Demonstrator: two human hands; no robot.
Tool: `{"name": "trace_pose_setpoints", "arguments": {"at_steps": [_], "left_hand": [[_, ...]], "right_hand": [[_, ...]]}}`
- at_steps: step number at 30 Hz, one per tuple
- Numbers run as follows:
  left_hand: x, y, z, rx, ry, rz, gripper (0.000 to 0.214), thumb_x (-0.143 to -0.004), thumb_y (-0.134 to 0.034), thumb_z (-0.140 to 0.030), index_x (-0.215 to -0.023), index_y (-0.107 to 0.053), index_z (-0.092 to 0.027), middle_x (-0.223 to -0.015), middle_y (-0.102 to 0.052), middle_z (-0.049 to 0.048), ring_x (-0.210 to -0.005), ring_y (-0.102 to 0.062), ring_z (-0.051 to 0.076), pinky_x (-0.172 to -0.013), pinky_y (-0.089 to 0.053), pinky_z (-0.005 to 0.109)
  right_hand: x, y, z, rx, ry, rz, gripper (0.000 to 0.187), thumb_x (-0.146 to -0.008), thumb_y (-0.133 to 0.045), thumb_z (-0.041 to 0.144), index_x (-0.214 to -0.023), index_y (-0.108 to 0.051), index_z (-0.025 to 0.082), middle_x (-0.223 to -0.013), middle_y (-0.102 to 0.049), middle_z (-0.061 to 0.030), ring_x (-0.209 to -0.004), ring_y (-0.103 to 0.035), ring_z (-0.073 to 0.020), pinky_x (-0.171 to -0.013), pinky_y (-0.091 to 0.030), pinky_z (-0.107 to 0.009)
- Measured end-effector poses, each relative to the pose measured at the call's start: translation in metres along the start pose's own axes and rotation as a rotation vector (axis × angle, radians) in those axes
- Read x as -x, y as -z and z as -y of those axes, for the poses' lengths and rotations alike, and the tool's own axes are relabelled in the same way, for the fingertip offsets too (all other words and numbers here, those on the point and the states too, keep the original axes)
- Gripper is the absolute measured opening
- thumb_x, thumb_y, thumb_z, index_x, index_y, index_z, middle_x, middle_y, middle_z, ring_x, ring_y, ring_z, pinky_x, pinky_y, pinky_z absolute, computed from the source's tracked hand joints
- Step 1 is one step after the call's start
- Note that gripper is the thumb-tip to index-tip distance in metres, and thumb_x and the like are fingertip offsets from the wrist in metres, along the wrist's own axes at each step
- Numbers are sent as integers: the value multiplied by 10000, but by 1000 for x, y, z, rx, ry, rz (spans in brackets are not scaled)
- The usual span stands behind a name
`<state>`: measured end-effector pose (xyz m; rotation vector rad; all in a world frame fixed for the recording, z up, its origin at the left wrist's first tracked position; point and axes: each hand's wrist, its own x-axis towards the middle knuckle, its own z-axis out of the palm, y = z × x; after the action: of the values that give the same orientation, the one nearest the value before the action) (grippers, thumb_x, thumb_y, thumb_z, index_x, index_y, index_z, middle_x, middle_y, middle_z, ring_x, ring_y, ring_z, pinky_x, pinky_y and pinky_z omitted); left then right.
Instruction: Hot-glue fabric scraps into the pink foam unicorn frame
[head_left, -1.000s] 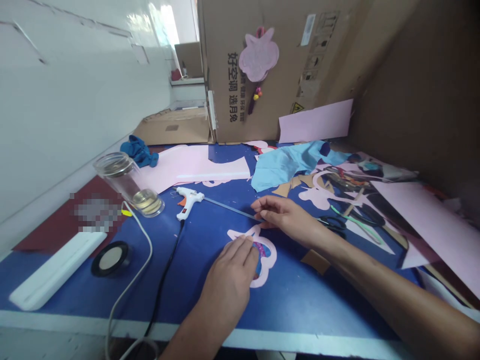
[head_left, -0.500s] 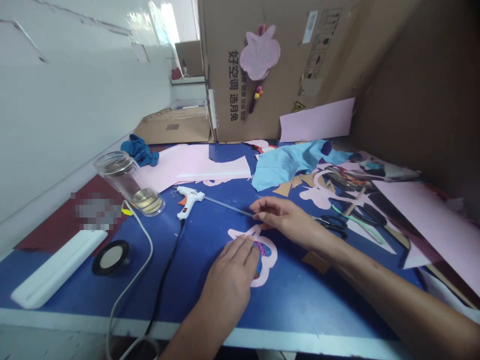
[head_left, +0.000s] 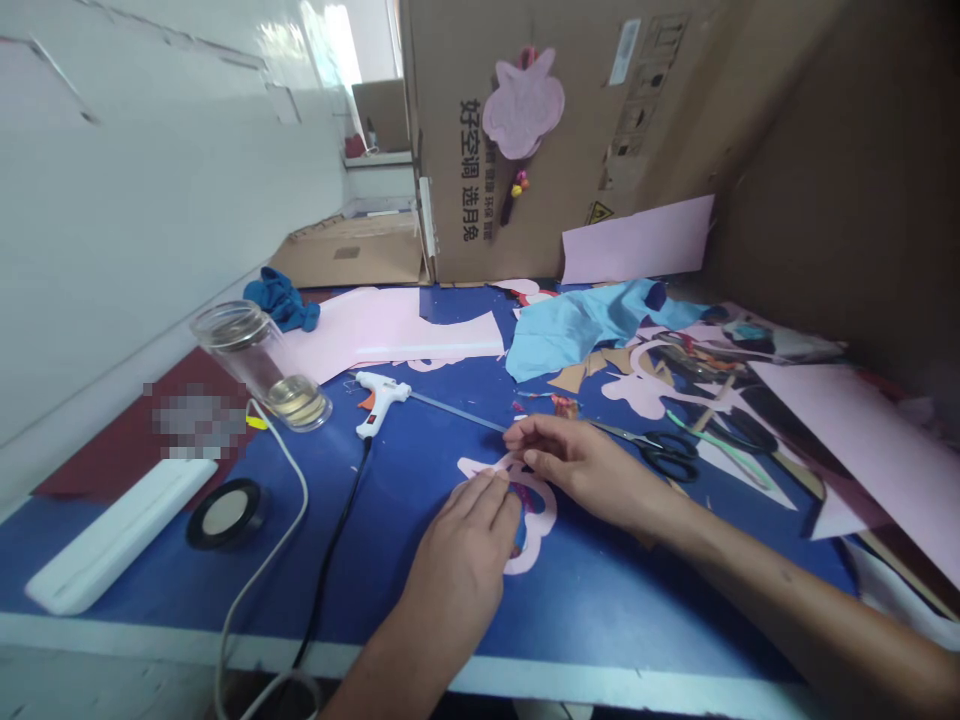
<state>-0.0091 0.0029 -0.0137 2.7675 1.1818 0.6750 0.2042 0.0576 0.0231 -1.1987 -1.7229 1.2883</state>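
A pink foam cut-out (head_left: 541, 520) lies on the blue table (head_left: 405, 560) with a small purple piece in its middle. My left hand (head_left: 465, 560) rests flat on the cut-out's left side, fingers stretched out and pressing it down. My right hand (head_left: 577, 462) hovers at the cut-out's top edge, fingers curled together in a pinch near the purple piece; what they hold is too small to make out. A white glue gun (head_left: 379, 398) lies just beyond, its clear glue stick (head_left: 457, 411) pointing toward my right hand.
Black-handled scissors (head_left: 660, 450) lie right of my right hand. A glass jar (head_left: 259, 365), a black round lid (head_left: 223, 514) and a white block (head_left: 112, 550) sit at the left. Pink sheets (head_left: 375, 325), blue cloth (head_left: 577, 325) and paper scraps crowd the back; a cardboard box (head_left: 540, 130) stands behind.
My right hand has drawn back from the glue stick toward the cut-out's top and closed into a pinch. The scissors and small scraps behind it are now uncovered. My left hand stayed put.
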Motion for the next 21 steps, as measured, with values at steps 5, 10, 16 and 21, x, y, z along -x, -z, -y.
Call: {"name": "trace_pose_setpoints", "arguments": {"at_steps": [5,10,16,21], "left_hand": [[0,0,0,-2,-2,-8,407,-886,-559,43,-1229,-709,-115,-1387,-737,170,-1336,-677,338,-1109,-602,493],[0,-1,0,28,3,-16,517,-861,-553,61,-1332,-673,-114,-1406,-731,161,-1353,-665,323,-1122,-592,486],[-1,-1,0,45,26,-25,585,-845,-510,76,-1377,-644,-126,-1397,-738,152,-1333,-678,304,-1106,-603,469],[2,-4,2,5,-1,-37,639,-857,-492,75,-1476,-568,-67,-1430,-711,203,-1344,-675,332,-1089,-615,495]], "right_hand": [[12,-1,-1,153,36,-11,226,-998,-556,207,-1156,-714,240,-1052,-768,-26,-962,-703,-217,-859,-542,-351],[22,-1,4,300,102,13,267,-1049,-521,176,-1138,-755,266,-1070,-790,-18,-981,-721,-210,-886,-554,-350],[29,-1,-3,409,252,12,392,-1073,-452,100,-1243,-770,255,-1224,-753,-82,-1145,-698,-220,-1027,-536,-387],[34,-3,-6,417,252,10,421,-1092,-428,109,-1251,-784,266,-1162,-711,-93,-1047,-685,-218,-920,-563,-376]]}}
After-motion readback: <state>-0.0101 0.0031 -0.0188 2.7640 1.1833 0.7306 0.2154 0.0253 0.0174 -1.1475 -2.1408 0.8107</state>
